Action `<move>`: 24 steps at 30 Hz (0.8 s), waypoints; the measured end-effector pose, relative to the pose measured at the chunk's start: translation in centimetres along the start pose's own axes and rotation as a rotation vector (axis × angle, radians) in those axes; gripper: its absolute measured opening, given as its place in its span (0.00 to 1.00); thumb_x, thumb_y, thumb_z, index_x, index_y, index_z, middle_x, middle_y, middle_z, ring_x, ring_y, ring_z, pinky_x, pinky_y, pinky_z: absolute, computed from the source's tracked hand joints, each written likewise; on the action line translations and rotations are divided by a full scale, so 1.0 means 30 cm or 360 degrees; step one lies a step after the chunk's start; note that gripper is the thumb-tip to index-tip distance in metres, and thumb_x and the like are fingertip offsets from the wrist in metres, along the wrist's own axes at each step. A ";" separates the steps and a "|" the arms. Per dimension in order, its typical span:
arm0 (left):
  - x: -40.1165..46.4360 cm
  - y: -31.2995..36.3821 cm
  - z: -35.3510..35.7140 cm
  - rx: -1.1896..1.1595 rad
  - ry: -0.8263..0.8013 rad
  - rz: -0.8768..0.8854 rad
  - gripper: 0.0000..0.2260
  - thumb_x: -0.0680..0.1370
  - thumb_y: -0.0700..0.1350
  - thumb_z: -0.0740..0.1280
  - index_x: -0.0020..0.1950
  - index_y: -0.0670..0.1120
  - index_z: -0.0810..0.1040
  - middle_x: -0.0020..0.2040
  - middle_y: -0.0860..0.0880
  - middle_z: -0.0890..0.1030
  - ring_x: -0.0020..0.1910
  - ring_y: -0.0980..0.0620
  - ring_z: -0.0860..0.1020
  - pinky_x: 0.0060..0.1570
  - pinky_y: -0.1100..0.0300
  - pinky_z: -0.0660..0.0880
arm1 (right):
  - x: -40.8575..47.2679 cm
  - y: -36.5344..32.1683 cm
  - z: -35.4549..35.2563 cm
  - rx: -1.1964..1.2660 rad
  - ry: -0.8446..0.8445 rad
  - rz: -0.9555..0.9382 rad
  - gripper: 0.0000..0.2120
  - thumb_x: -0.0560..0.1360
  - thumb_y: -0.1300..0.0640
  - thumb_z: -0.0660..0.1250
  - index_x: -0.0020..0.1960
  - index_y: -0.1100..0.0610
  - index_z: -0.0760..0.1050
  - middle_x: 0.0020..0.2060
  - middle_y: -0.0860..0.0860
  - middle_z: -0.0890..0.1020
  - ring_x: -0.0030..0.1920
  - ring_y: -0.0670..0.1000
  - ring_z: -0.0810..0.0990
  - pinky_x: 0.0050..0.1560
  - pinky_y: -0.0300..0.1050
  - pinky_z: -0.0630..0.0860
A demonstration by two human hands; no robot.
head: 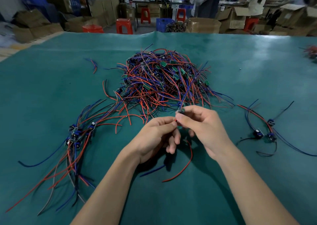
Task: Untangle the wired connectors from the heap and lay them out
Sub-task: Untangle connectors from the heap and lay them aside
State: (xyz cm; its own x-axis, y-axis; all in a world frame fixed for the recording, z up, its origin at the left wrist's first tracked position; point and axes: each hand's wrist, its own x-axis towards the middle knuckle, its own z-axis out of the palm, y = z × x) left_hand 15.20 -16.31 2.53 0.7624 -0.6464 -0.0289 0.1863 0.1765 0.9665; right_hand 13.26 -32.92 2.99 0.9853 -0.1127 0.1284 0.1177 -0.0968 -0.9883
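Right now both hands are working just above the green table mat [51,87], near the front edge of the heap [163,80]. The right hand [204,127] is pinching a small wired connector [181,110] between thumb and curled fingers, its blue wire running up into the heap. The left hand [157,135] is pinching a red wire [186,164] at its fingertips, touching the right hand's; the wire is hanging down in a curve beneath. Separated connectors are lying in a left group [77,134] and a right group [264,130].
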 end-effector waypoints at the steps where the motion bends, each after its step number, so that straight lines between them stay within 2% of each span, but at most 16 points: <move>1: -0.002 0.003 -0.001 0.0019 -0.0021 -0.0016 0.10 0.84 0.40 0.56 0.50 0.42 0.77 0.30 0.46 0.76 0.20 0.54 0.72 0.22 0.65 0.66 | 0.001 0.000 -0.007 0.0032 0.0003 -0.0029 0.10 0.70 0.51 0.76 0.46 0.57 0.84 0.32 0.51 0.81 0.34 0.48 0.76 0.30 0.38 0.68; 4: -0.003 0.009 0.000 0.0040 -0.0104 -0.0043 0.11 0.85 0.41 0.56 0.55 0.39 0.77 0.30 0.45 0.77 0.20 0.54 0.73 0.23 0.65 0.68 | 0.004 -0.007 -0.024 0.0124 0.0067 -0.0079 0.02 0.73 0.58 0.76 0.42 0.55 0.85 0.30 0.50 0.81 0.31 0.46 0.74 0.32 0.35 0.69; 6: -0.005 0.011 0.001 0.0043 -0.0136 -0.0063 0.12 0.85 0.41 0.56 0.54 0.40 0.78 0.30 0.45 0.78 0.21 0.54 0.74 0.24 0.65 0.69 | 0.013 -0.016 -0.033 0.0140 0.0276 -0.0071 0.05 0.74 0.61 0.76 0.40 0.53 0.85 0.32 0.47 0.82 0.32 0.44 0.74 0.31 0.34 0.70; 9: -0.006 0.008 0.000 0.0072 -0.0178 -0.0088 0.12 0.85 0.41 0.57 0.53 0.41 0.79 0.32 0.45 0.80 0.23 0.54 0.75 0.25 0.65 0.70 | 0.025 -0.030 -0.065 0.0251 0.0560 -0.0032 0.04 0.74 0.63 0.75 0.43 0.55 0.84 0.35 0.48 0.82 0.34 0.44 0.75 0.30 0.35 0.69; 12: -0.005 0.001 0.001 0.0103 -0.0236 -0.0091 0.11 0.84 0.43 0.58 0.53 0.41 0.79 0.36 0.45 0.81 0.26 0.53 0.77 0.28 0.65 0.71 | 0.034 -0.045 -0.103 0.0497 0.0804 0.0015 0.03 0.75 0.64 0.74 0.45 0.58 0.82 0.37 0.52 0.80 0.32 0.45 0.73 0.30 0.36 0.68; 15: -0.004 -0.005 0.001 0.0124 -0.0236 -0.0088 0.11 0.82 0.45 0.60 0.51 0.42 0.81 0.37 0.44 0.82 0.28 0.53 0.78 0.31 0.64 0.72 | 0.038 -0.057 -0.152 0.0859 0.0990 0.0069 0.04 0.77 0.63 0.72 0.44 0.57 0.79 0.34 0.50 0.80 0.28 0.44 0.72 0.30 0.35 0.67; 18: 0.000 -0.011 -0.002 0.0098 -0.0175 -0.0078 0.11 0.83 0.42 0.60 0.50 0.41 0.81 0.39 0.44 0.82 0.31 0.52 0.79 0.34 0.64 0.74 | 0.027 -0.073 -0.223 0.1214 0.1058 0.0202 0.04 0.79 0.56 0.70 0.45 0.54 0.79 0.33 0.46 0.81 0.29 0.42 0.71 0.31 0.33 0.67; 21: 0.006 -0.016 -0.005 0.0033 -0.0070 -0.0077 0.11 0.84 0.39 0.59 0.51 0.40 0.80 0.40 0.42 0.82 0.33 0.51 0.80 0.35 0.64 0.75 | 0.015 -0.094 -0.252 0.1361 0.1066 0.0255 0.03 0.79 0.56 0.69 0.47 0.55 0.80 0.35 0.45 0.82 0.30 0.42 0.71 0.32 0.32 0.67; 24: 0.016 -0.019 -0.004 -0.0031 0.0037 -0.0089 0.10 0.84 0.41 0.59 0.51 0.40 0.79 0.40 0.42 0.82 0.34 0.51 0.81 0.35 0.64 0.76 | 0.002 -0.142 -0.178 0.1295 0.0817 0.0272 0.03 0.76 0.58 0.69 0.48 0.58 0.81 0.36 0.47 0.83 0.30 0.42 0.70 0.35 0.32 0.65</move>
State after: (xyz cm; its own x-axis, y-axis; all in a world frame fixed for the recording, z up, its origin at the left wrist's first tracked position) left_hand 15.53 -16.64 1.93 0.7648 -0.6382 -0.0886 0.2407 0.1554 0.9581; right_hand 12.15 -37.81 7.63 0.8460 -0.4973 -0.1920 0.2178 0.6512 -0.7269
